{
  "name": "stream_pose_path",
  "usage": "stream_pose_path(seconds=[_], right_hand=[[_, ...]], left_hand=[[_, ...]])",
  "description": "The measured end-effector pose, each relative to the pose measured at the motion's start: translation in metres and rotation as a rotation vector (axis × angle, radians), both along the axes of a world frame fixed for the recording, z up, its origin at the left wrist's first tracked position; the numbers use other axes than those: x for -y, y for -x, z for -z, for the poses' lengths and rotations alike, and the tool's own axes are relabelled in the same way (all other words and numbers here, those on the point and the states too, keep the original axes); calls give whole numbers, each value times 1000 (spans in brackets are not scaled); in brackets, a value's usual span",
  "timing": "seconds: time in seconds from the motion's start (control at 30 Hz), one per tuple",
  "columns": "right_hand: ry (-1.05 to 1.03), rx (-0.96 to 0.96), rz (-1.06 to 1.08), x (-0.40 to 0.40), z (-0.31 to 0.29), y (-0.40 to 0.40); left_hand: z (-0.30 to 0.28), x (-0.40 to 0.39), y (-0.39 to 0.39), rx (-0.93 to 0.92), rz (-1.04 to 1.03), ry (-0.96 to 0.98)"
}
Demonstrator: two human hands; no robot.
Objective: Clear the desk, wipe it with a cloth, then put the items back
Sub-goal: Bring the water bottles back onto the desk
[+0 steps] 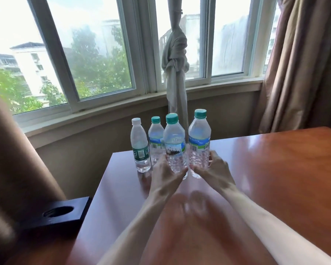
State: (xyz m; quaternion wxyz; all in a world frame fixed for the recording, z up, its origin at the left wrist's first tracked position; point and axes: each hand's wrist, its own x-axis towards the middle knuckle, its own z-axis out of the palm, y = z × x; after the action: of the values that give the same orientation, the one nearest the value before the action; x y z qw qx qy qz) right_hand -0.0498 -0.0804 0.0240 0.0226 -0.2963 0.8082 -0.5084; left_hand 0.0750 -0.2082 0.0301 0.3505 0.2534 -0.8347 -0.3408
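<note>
Several clear water bottles stand at the far left corner of the glossy wooden desk (256, 178). My left hand (165, 174) grips the lower part of a green-capped bottle (174, 142) in the middle of the group. My right hand (214, 169) grips the base of the tallest-looking green-capped bottle (199, 138) beside it. A white-capped bottle with a green label (139, 148) stands furthest left, and another green-capped bottle (155, 138) stands behind. No cloth is in view.
A dark wooden box with a round hole (55, 213) sits off the desk's left edge. Behind the desk are a window sill (103, 115), a knotted grey curtain (175, 73) and brown drapes (304, 64) at the right.
</note>
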Motion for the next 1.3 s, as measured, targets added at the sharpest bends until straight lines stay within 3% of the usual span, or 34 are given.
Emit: stream_pose_path(seconds=[0.2,0.53,1.3], right_hand=[[-53,20,127,13,5,79],[-70,19,127,92,24,171],[-49,38,59,123,49,181]], left_hand=[[1,-3,95,45,-4,-48],[40,87,195,171,-240,-74],[71,97,213,105,-257,56]])
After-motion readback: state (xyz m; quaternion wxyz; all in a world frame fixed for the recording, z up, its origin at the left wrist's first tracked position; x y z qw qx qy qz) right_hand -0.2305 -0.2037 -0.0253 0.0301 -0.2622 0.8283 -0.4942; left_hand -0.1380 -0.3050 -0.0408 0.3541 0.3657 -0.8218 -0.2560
